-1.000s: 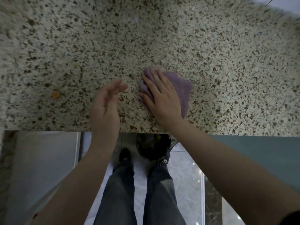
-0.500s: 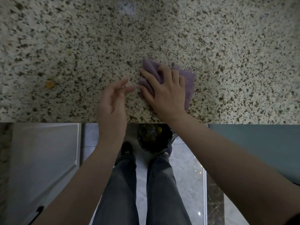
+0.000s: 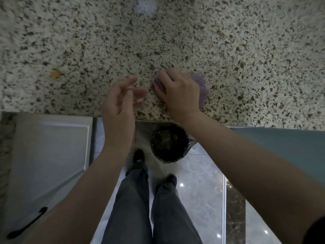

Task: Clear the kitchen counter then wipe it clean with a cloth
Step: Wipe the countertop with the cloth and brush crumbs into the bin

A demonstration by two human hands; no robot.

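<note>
Since the earlier frames the purple cloth (image 3: 202, 88) has been dragged nearer to the front edge of the counter, and more of it is now bunched under the hand than before. It lies on the speckled granite counter (image 3: 228, 50), close to the front edge and a little right of centre, with only its right side showing past the knuckles. Over it, the right hand (image 3: 177, 94) grips the cloth, fingers curled down onto its left part and pressing it to the stone. Just beside it, apart from the cloth, the left hand (image 3: 119, 103) hovers at the counter's edge with loose, slightly bent fingers, holding nothing; whether it touches the stone is unclear. Farther left on the counter sits a small orange scrap (image 3: 54, 74), well apart from both hands. Below the edge, a black-lined waste bin (image 3: 168, 143) stands on the glossy tiled floor (image 3: 198, 182) just in front of the person's dark shoes and grey trousers (image 3: 130, 205). To the left hangs an open grey cabinet door (image 3: 47, 155) with a black handle (image 3: 26, 224).
</note>
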